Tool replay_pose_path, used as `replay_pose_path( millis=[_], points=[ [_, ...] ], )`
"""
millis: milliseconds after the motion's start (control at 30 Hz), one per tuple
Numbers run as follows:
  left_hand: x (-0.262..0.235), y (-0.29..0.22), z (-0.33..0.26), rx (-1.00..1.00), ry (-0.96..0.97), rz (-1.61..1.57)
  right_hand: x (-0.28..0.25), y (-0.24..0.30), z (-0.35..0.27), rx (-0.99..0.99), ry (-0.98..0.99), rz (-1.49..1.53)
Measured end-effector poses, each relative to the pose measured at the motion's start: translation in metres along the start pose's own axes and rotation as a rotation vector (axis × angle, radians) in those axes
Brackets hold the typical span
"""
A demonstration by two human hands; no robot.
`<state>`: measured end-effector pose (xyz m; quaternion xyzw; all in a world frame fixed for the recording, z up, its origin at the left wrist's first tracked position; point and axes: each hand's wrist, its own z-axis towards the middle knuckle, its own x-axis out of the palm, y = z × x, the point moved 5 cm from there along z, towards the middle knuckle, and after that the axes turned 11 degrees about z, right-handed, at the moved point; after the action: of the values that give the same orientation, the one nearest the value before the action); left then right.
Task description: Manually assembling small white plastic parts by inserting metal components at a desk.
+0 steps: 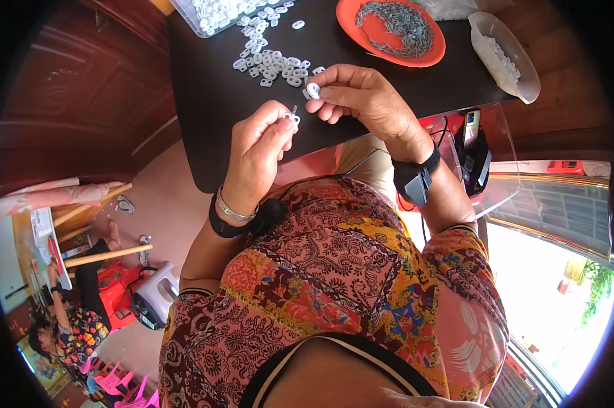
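Above the near edge of the black table (208, 115), my left hand (254, 146) is closed, pinching a small white plastic piece with holes (293, 121). A thin metal spring (295, 109) stands up out of that piece. Slightly higher and to the right, my right hand (368, 98) grips an oval white plastic cap (313, 90) between thumb and fingers. The cap and the spring are apart. Just beyond my hands lies a loose heap of similar white pieces (273, 66). Many small springs (416, 34) fill part of an orange-red plate (353, 39).
A clear tray (203, 31) of white pieces stands at the far left of the table. A translucent scoop (524, 85) with small pieces lies far right. Beside my right forearm, a phone (470, 122) rests in a black holder. Another person (82, 333) is at lower left.
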<state>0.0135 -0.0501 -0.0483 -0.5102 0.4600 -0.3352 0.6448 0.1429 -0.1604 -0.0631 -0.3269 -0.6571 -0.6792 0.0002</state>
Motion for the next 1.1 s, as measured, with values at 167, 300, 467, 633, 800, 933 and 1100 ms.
replay_pose_path(
  millis=[167,300,467,633,800,933,1100],
  points=[
    [0.001,0.000,0.000,0.014,0.013,0.055,0.007,-0.009,0.003,0.053,0.004,0.082],
    [0.002,0.000,-0.001,-0.015,0.011,0.062,0.007,-0.012,0.005,0.005,0.017,0.082],
    [0.001,0.004,-0.001,-0.021,-0.006,0.072,0.009,-0.006,0.002,-0.068,-0.046,0.003],
    [0.001,0.004,-0.001,-0.011,-0.015,0.108,0.013,-0.002,-0.004,-0.101,-0.074,-0.070],
    [0.002,0.005,-0.001,-0.015,0.003,0.121,0.015,-0.003,-0.006,-0.119,-0.056,-0.093],
    [0.002,0.007,-0.001,-0.015,0.003,0.133,0.017,-0.003,-0.008,-0.118,-0.036,-0.065],
    [0.003,0.005,-0.001,-0.016,0.007,0.149,0.017,-0.004,-0.009,-0.156,-0.020,-0.095]
  ],
)
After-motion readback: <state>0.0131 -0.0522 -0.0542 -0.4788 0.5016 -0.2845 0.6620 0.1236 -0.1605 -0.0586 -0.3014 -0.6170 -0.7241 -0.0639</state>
